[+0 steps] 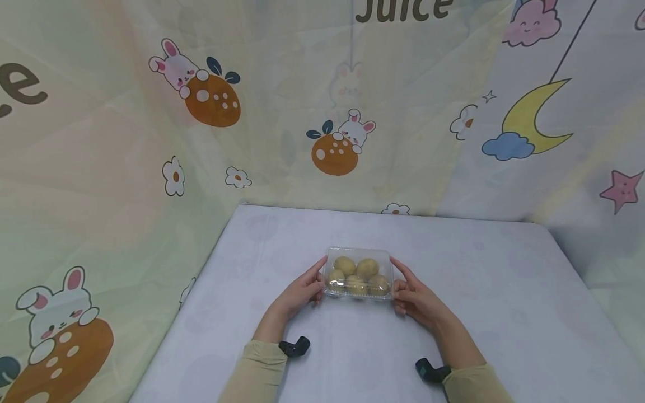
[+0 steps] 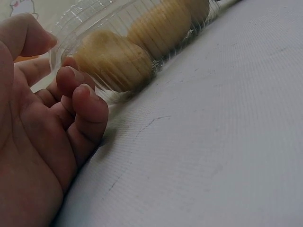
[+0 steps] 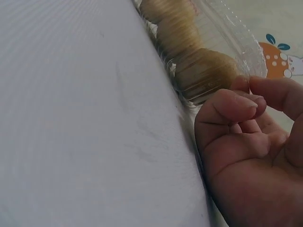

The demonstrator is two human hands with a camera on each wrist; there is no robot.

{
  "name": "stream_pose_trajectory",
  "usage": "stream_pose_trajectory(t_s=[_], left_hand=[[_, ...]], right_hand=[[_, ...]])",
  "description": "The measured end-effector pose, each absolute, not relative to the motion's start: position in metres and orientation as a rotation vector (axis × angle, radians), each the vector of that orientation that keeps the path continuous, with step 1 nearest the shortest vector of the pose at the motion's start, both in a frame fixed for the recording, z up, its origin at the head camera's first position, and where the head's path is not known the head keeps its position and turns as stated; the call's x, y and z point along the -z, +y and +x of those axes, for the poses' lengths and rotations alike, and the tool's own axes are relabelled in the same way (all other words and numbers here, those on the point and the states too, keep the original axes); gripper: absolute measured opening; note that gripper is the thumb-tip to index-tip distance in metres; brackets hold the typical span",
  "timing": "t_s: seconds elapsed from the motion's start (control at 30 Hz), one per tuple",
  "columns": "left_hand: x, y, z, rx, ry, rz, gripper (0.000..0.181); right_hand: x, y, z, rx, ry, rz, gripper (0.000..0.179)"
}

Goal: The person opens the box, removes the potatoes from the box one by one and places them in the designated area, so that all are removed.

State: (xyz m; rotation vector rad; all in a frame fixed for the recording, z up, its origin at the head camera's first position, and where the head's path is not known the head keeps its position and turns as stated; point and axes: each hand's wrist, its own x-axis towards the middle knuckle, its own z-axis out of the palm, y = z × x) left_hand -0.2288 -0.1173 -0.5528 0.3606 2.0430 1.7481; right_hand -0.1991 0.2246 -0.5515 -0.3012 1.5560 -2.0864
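Note:
A clear plastic box [image 1: 359, 253] sits on the table in the head view, its long side facing me. Through its walls show several rounded, yellow-brown pieces [image 1: 367, 268] that look like small potatoes. At the box's left end my left hand [image 1: 301, 291] grips the edge, thumb and fingers bent around it; the left wrist view shows the fingertips [image 2: 85, 94] against the ribbed wall. My right hand [image 1: 419, 299] holds the opposite end the same way, with curled fingers [image 3: 229, 106] by the lower corner in the right wrist view.
The table [image 1: 332, 358] has a white cloth. Behind it and at the sides hangs a printed fabric backdrop [image 1: 282, 73] with rabbits, oranges and a moon. A small black device [image 1: 295, 347] is on the left wrist, another black device [image 1: 431, 371] on the right.

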Motion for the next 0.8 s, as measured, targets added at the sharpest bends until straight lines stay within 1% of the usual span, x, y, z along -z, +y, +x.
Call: stream_pose_trajectory(t_s=[0.13, 0.4, 0.63, 0.8], left_hand=[[0.5521, -0.1174, -0.2286, -1.745, 2.044, 0.36, 0.066], [0.5535, -0.1183, -0.2295, -1.751, 2.032, 0.38, 0.067], [0.5536, -0.1183, -0.2296, -1.748, 2.028, 0.395, 0.067], [0.5551, -0.118, -0.2311, -1.747, 2.036, 0.396, 0.068]], right_hand=[[0.5482, 0.2214, -0.1978, 2.1, 1.597, -0.266, 0.086], [0.5434, 0.2153, -0.1969, 2.076, 1.74, -0.284, 0.087], [0.5441, 0.2154, -0.197, 2.059, 1.738, -0.234, 0.088], [0.5452, 0.2163, -0.1973, 2.021, 1.814, -0.228, 0.084]])
